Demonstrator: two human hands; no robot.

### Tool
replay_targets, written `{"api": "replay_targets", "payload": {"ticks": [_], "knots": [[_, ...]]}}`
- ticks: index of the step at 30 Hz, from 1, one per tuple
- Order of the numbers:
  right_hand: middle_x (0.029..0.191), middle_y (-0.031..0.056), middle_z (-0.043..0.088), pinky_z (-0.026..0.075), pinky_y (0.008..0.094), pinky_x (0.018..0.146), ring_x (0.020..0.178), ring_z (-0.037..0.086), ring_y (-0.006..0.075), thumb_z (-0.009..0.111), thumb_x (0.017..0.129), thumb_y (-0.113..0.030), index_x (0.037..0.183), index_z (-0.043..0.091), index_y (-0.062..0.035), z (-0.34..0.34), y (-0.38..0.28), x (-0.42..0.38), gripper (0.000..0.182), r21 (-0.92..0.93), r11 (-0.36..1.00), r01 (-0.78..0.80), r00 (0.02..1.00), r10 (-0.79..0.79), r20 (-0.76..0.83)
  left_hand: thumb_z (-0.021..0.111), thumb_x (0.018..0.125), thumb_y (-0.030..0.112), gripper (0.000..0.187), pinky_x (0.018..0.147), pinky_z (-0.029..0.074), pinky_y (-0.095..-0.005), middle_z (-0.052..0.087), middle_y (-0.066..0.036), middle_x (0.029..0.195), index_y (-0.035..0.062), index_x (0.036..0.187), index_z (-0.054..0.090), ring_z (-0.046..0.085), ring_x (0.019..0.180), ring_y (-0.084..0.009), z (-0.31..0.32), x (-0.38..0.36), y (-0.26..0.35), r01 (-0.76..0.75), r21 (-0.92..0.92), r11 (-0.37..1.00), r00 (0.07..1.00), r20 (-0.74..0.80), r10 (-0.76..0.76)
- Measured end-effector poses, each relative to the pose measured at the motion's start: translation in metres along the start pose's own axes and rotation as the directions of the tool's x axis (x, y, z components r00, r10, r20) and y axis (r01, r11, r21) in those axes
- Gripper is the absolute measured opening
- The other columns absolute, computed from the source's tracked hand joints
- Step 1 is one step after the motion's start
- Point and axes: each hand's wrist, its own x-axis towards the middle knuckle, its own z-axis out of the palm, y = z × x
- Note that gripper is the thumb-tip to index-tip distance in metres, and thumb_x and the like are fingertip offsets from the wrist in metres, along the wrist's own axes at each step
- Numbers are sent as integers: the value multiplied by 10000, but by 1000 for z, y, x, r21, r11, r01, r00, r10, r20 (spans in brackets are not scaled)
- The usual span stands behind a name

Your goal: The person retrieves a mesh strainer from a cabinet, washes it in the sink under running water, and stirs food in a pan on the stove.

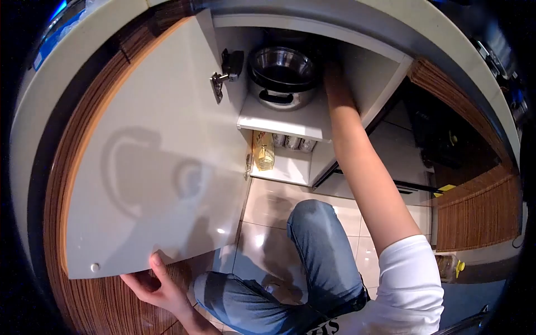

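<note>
At lower edge of cabinet door [151,167], grasped with left hand [159,287], thumb upright on inner face, fingers curled beneath. Stretched right arm [365,164] nearly straight beside pot [279,96] on upper shelf [285,119]; could not tell right hand's grip, lost in shadow.

White upper shelf [314,116]: silver pot [300,99], black-handled. Lower shelf [289,167]: yellowish package [263,153], silvery items [292,142] beside.

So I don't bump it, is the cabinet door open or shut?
Open: the cabinet door stands swung out, its hinge exposed, the left hand at its edge, and stacked cookware inside shows.
</note>
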Motion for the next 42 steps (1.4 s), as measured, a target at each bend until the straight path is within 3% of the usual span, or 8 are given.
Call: {"api": "replay_targets", "payload": {"ticks": [11,20,31,32,34,36,38,42], "knots": [[959,175,536,417,369,786,944,502,284,416,759,-130,915,570,-49,0,-3,4,234,-36,998,44,998,-46,-38,540,794,128,317,706,401,-241,513,-80,881,-28,1043,419,479,780,-140,3,2,3,-74,91,993,997,-11,75],[938,164,549,435,368,767,935,513,271,419,760,-127,888,585,-56,3,-2,38,221,-96,990,101,989,-111,-99,537,795,119,321,695,407,-243,517,-75,881,-23,1055,413,483,773,-129,3,0,-2,21,-50,999,1000,-13,-22],[913,150,565,457,367,744,923,528,256,424,761,-124,856,604,-65,2,-5,21,212,-202,964,174,952,-217,-215,538,784,76,176,608,348,-194,450,-2,784,3,914,444,420,687,-75,2,5,6,-119,3,993,989,90,118],[913,150,565,457,367,744,923,528,256,424,761,-124,856,604,-65,-16,-9,12,212,-201,965,171,956,-212,-203,538,784,76,176,608,348,-194,450,-2,784,3,914,444,420,687,-75,1,6,7,-118,10,993,988,101,117],[960,150,548,468,387,707,873,551,268,436,760,-135,853,608,-76,-85,-32,-12,205,-92,978,186,950,-155,270,540,783,76,169,588,337,-187,433,6,786,6,904,444,407,678,-68,2,7,9,-154,-10,988,981,122,154],[1008,167,521,474,409,657,791,569,293,448,744,-118,950,572,-91,-133,-47,-42,242,-98,973,208,915,-158,371,549,775,68,173,569,327,-178,421,8,799,8,897,442,400,673,-63,6,4,13,-107,-58,993,986,120,114],[995,170,497,470,386,652,849,539,303,470,710,-69,1083,468,-59,-172,-49,-86,373,34,994,108,985,-112,130,571,728,3,176,521,315,-169,372,-21,760,6,815,418,356,595,-68,7,4,12,-96,-109,989,991,84,106],[768,110,453,433,353,588,708,503,263,481,629,30,1186,402,-128,-235,-3,-174,585,303,898,318,948,-303,-98,582,721,1,190,517,323,-172,373,-30,760,3,801,411,358,594,-72,5,4,13,-133,-73,988,987,84,139]]}}
